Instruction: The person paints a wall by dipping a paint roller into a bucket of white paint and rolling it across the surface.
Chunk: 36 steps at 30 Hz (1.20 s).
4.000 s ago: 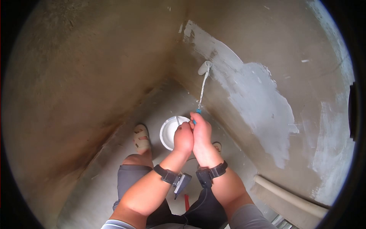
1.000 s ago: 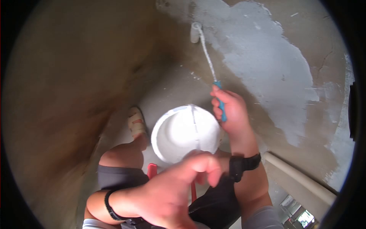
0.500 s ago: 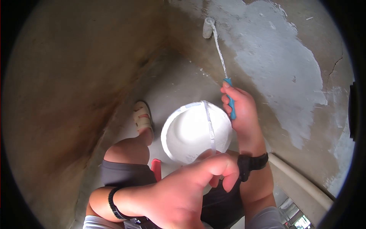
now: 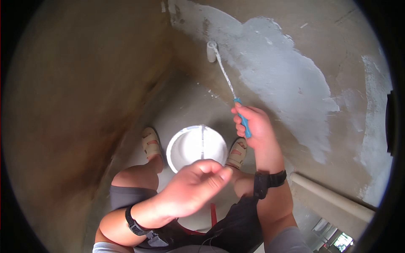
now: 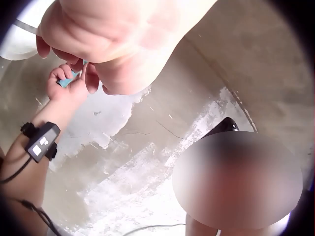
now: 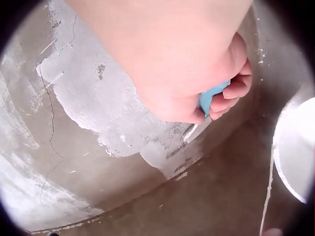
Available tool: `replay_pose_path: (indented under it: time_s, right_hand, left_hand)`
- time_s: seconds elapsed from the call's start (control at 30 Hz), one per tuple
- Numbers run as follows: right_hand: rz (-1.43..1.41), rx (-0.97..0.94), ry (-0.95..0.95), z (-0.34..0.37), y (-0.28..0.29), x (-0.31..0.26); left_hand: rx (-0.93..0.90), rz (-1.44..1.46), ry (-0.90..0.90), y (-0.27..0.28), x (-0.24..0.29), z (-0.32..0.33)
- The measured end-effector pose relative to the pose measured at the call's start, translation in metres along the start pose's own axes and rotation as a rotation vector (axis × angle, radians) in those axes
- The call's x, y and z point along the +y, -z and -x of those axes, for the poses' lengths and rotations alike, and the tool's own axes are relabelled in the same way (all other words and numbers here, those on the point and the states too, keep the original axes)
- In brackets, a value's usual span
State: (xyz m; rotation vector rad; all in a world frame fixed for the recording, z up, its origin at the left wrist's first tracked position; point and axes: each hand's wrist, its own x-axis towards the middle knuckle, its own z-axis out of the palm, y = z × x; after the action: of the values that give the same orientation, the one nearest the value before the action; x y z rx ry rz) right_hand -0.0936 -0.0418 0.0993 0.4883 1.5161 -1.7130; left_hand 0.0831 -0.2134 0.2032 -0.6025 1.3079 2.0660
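Observation:
My right hand (image 4: pixel 257 126) grips the blue handle (image 4: pixel 243 120) of a paint roller. Its white-coated rod reaches forward to the roller head (image 4: pixel 211 51), which lies against the wall at the lower edge of a pale painted patch (image 4: pixel 287 76). In front of me is a white bucket (image 4: pixel 172 154) with white paint inside. The bucket's handle (image 4: pixel 203 141) runs from the far rim up to my left hand (image 4: pixel 198 185), whose fingers are curled round it. In the right wrist view the same handle rises as a thin white line (image 6: pixel 269 182).
Bare brown walls meet in a corner ahead over a grey floor (image 4: pixel 177 97). My sandalled feet flank the bucket. A red bar (image 4: pixel 213 215) shows between my legs. At the right, a tan roll-edged object (image 4: pixel 329 194) lies along the wall.
Four seconds ago both hands were together at the roller's handle; my left hand now holds the bucket's handle. Since half a second ago the bucket looks smaller and lower, and my right sandal shows.

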Motion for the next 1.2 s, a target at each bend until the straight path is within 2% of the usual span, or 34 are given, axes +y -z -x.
replay_pose_path:
  time_s: [0.03,0.1,0.13,0.2,0.37,0.43,0.47,0.53,0.63,0.73,0.77,0.83,0.97,1.03,1.07,1.13,1.2]
  right_hand:
    - [-0.021,-0.018,-0.017,0.002,0.003,0.0]
    - [-0.066,-0.023,-0.046,0.003,0.005,0.0]
    - [-0.111,-0.04,-0.08,0.004,0.005,0.0]
    - [-0.163,-0.055,-0.119,0.004,0.005,0.0]
    - [-0.277,-0.116,-0.199,0.008,0.004,0.005]
    - [-0.432,-0.203,-0.279,0.01,0.003,0.006]
    - [-0.433,-0.206,-0.278,0.012,0.002,0.005]
    - [-0.63,-0.305,-0.363,0.017,-0.001,0.004]
    - [-0.788,-0.354,-0.425,0.022,-0.006,0.007]
    - [-0.85,-0.322,-0.45,0.025,-0.016,0.013]
    - [-0.848,-0.326,-0.446,0.028,-0.019,0.013]
    - [-0.713,-0.151,-0.396,0.034,-0.03,0.014]
    - [-0.576,-0.097,-0.295,0.042,-0.032,0.021]
    - [-0.361,-0.031,-0.139,0.048,-0.035,0.025]
    - [-0.36,-0.034,-0.134,0.051,-0.037,0.026]
    - [-0.198,0.017,-0.007,0.058,-0.031,0.029]
    - [-0.148,0.064,0.016,0.062,-0.029,0.039]
  left_hand:
    - [0.028,-0.003,-0.096,0.002,-0.009,-0.004]
    - [0.139,0.001,-0.139,0.006,-0.021,-0.01]
    - [0.13,-0.002,-0.139,0.007,-0.021,-0.012]
    - [0.25,-0.064,0.033,0.01,-0.019,-0.016]
    - [0.322,-0.112,-0.027,0.014,-0.034,-0.029]
    - [0.392,-0.144,0.003,0.012,-0.036,-0.036]
    - [0.394,-0.146,0.002,0.012,-0.037,-0.037]
    - [0.404,-0.101,0.031,0.012,-0.038,-0.037]
    - [0.437,-0.061,0.003,0.014,-0.047,-0.045]
    - [0.417,0.051,-0.031,0.016,-0.051,-0.044]
    - [0.417,0.05,-0.036,0.016,-0.053,-0.045]
    - [0.39,0.072,-0.04,0.017,-0.056,-0.047]
    - [0.375,0.028,-0.017,0.008,-0.053,-0.056]
    - [0.406,0.01,-0.01,0.005,-0.05,-0.056]
    - [0.413,-0.034,-0.026,0.005,-0.054,-0.059]
    - [0.411,-0.079,-0.037,0.001,-0.059,-0.068]
    - [0.42,-0.108,-0.061,0.003,-0.068,-0.074]
